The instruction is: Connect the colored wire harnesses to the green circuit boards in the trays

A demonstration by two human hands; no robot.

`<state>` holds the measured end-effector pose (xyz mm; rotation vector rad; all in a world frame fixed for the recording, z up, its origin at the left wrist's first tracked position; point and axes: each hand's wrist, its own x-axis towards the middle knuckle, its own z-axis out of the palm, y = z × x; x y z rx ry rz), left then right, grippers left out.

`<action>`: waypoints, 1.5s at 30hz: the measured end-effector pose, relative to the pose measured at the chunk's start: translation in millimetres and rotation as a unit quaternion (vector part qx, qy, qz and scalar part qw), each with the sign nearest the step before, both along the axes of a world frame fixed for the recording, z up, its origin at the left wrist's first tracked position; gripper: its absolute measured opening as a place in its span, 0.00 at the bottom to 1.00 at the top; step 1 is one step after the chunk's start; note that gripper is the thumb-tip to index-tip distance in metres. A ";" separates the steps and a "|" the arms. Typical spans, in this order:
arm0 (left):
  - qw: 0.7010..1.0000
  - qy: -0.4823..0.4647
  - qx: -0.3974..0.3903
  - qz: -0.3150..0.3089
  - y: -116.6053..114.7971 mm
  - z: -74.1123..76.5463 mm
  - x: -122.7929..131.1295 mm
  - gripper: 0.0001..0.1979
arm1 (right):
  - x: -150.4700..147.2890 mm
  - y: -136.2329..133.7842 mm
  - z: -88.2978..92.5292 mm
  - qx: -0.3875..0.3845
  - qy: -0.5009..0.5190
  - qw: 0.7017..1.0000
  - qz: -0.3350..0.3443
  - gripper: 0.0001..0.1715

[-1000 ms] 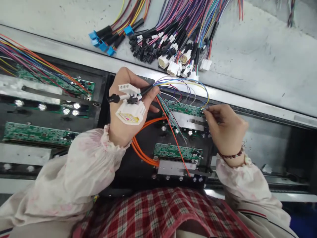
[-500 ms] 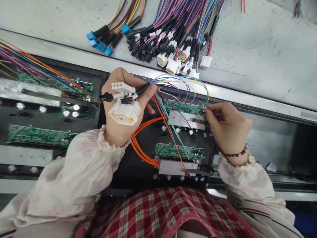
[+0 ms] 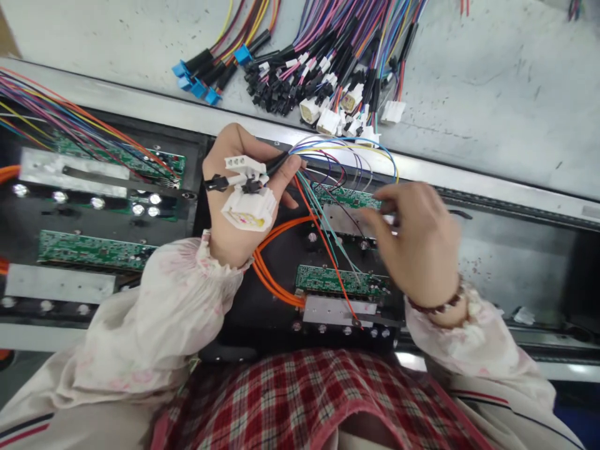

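Note:
My left hand (image 3: 225,225) is closed round the black-sleeved neck of a wiring harness (image 3: 277,164), thumb on top. White plug housings (image 3: 250,209) and small black connectors hang over the back of that hand. From the neck, thin blue, yellow, purple and black wires arch right towards the upper green circuit board (image 3: 347,197). Teal wires and a red wire (image 3: 323,234) slope down across the lower circuit board (image 3: 323,280). Over the right end of the upper board is my right hand (image 3: 417,240), slightly blurred, thumb and fingers apart, with nothing visible between them.
More harnesses with black and white connectors (image 3: 328,119) and blue plugs (image 3: 197,86) lie on the metal bench (image 3: 492,81) beyond. Thick orange cables (image 3: 269,275) loop beside the boards. On the left, another black housing (image 3: 185,222) holds boards with wires attached.
My right hand has moved slightly left and its fingers have parted from a pinch at the upper board's right end. My left hand still holds the harness. The view has shifted slightly.

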<state>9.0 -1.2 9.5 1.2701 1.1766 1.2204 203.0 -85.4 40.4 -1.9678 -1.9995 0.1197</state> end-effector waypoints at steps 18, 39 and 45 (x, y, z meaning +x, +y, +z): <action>1.000 0.000 -0.022 -0.008 0.3 -2.1 -0.2 0.14 | 15.3 1.0 0.1 -0.025 -0.014 0.999 -0.046 0.09; 0.998 -0.054 -0.015 0.006 0.7 -2.7 3.2 0.17 | 23.1 5.0 -20.8 0.033 0.032 0.998 -0.042 0.05; 0.998 -0.047 -0.013 0.028 2.0 -10.9 2.9 0.17 | 26.2 6.0 -24.0 0.032 0.032 0.998 -0.048 0.04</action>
